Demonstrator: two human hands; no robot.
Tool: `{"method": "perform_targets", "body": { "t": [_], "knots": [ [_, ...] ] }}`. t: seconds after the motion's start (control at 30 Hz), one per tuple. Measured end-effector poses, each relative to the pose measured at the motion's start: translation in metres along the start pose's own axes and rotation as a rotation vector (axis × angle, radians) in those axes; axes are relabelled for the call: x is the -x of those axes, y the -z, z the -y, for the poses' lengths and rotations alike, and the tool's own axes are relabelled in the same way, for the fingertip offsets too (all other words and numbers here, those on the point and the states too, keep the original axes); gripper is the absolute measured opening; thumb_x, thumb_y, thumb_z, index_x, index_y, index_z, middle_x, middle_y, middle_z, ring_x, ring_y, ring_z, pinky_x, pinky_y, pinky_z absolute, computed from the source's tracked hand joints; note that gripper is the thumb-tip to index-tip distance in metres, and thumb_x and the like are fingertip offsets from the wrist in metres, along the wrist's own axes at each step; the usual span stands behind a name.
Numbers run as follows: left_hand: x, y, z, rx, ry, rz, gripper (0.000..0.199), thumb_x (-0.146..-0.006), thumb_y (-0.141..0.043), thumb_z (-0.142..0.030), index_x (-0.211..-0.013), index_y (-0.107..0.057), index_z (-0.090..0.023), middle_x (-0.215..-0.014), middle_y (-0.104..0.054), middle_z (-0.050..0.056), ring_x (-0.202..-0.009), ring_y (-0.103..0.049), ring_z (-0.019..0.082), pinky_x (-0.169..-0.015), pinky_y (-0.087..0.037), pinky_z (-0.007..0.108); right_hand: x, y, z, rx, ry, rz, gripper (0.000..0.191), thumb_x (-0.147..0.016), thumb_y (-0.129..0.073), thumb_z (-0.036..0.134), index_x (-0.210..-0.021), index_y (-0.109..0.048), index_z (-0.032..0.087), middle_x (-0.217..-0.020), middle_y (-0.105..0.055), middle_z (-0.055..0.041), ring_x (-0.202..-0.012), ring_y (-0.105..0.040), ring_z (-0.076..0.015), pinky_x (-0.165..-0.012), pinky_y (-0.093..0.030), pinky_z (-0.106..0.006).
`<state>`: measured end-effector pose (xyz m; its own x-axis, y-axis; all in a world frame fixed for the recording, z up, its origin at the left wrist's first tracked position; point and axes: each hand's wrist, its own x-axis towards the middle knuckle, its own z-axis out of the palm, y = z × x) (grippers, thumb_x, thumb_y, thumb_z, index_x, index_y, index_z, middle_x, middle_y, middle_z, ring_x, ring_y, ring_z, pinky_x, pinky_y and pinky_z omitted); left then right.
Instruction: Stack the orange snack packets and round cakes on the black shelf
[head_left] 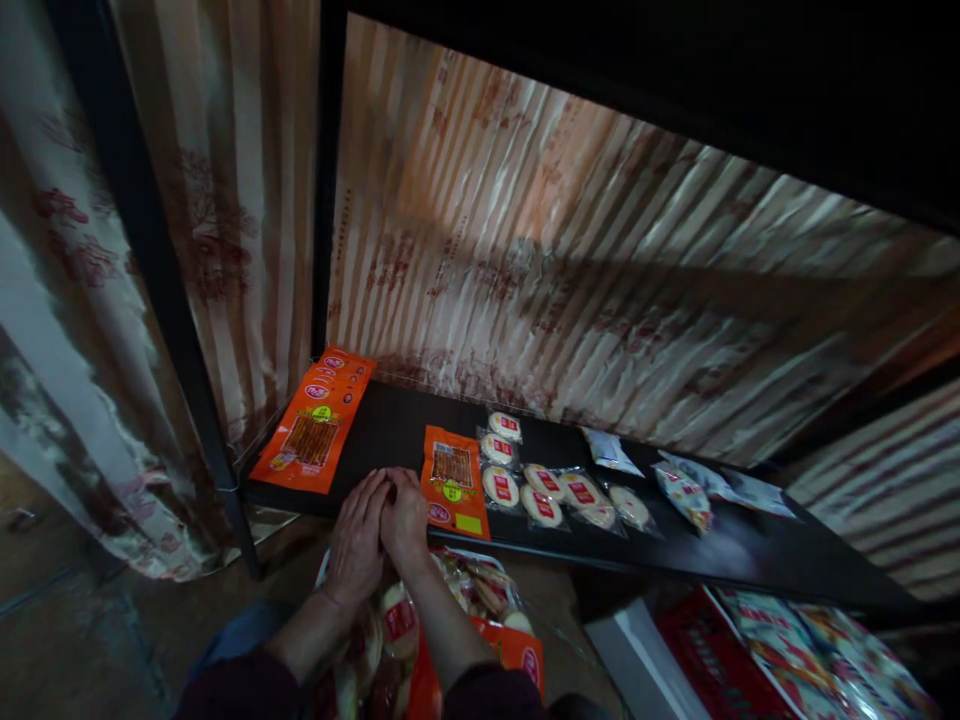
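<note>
My left hand (360, 540) and my right hand (405, 522) are together at the front edge of a black shelf (390, 410), thumbs side touching. Their fingers look bent and pressed together, and whatever lies under or between them is hidden. Just right of my right hand lies an orange snack packet (453, 482) with a picture of brown sticks. A larger orange packet (315, 420) lies to the left at the shelf's end. Below my forearms is a container with wrapped round cakes (399, 612) and another orange packet (517, 648).
Several wrapped round white cakes with red labels (543, 506) lie mid-shelf. White packets (611, 450) and a colourful packet (684, 494) lie farther right. A dark upright post (172, 300) stands left, with patterned curtain (525, 240) behind. A red box (720, 660) of packets sits below right.
</note>
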<state>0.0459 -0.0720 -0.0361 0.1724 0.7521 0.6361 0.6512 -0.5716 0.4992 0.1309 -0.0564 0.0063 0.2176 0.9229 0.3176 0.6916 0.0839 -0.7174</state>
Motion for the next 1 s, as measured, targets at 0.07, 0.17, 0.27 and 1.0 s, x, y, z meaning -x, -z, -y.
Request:
{"method": "perform_targets", "body": {
  "t": [0.07, 0.17, 0.27, 1.0],
  "knots": [
    [0.002, -0.005, -0.013, 0.057, 0.002, 0.061, 0.046, -0.081, -0.039, -0.011, -0.127, -0.047, -0.010, -0.131, -0.052, 0.017, -0.124, -0.046, 0.024, -0.102, -0.042, 0.044, 0.007, 0.016, -0.007, 0.024, 0.002, -0.001, 0.035, -0.072, -0.042, 0.003, -0.092, -0.068, 0.016, -0.089, -0.065, -0.0081, -0.080, -0.062, -0.0164, -0.074, -0.048, -0.025],
    [0.010, -0.009, -0.033, 0.120, 0.001, 0.164, 0.051, -0.076, -0.041, -0.009, -0.126, -0.047, -0.010, -0.133, -0.050, 0.017, -0.124, -0.047, 0.024, -0.103, -0.042, 0.043, 0.021, 0.037, -0.020, 0.062, -0.025, 0.001, 0.035, -0.072, -0.042, 0.004, -0.094, -0.067, 0.016, -0.089, -0.065, -0.0081, -0.081, -0.062, -0.0169, -0.076, -0.048, -0.026],
    [0.023, -0.010, -0.053, 0.150, -0.007, 0.285, 0.058, -0.071, -0.039, -0.004, -0.128, -0.046, -0.012, -0.136, -0.048, 0.015, -0.126, -0.045, 0.022, -0.104, -0.041, 0.041, 0.041, 0.057, -0.033, 0.071, -0.047, -0.004, 0.036, -0.072, -0.041, 0.004, -0.093, -0.068, 0.016, -0.091, -0.065, -0.0088, -0.085, -0.061, -0.0179, -0.079, -0.047, -0.028],
    [0.083, -0.025, -0.111, -0.168, -0.131, 0.875, 0.068, -0.069, -0.061, -0.022, -0.134, -0.043, -0.012, -0.142, -0.040, 0.019, -0.135, -0.028, 0.034, -0.110, -0.021, 0.053, 0.190, 0.124, -0.122, -0.092, -0.337, -0.195, 0.028, -0.076, -0.050, 0.036, -0.082, -0.072, 0.021, -0.092, -0.072, -0.0111, -0.087, -0.068, -0.0266, -0.081, -0.054, -0.040]
  ]
}}
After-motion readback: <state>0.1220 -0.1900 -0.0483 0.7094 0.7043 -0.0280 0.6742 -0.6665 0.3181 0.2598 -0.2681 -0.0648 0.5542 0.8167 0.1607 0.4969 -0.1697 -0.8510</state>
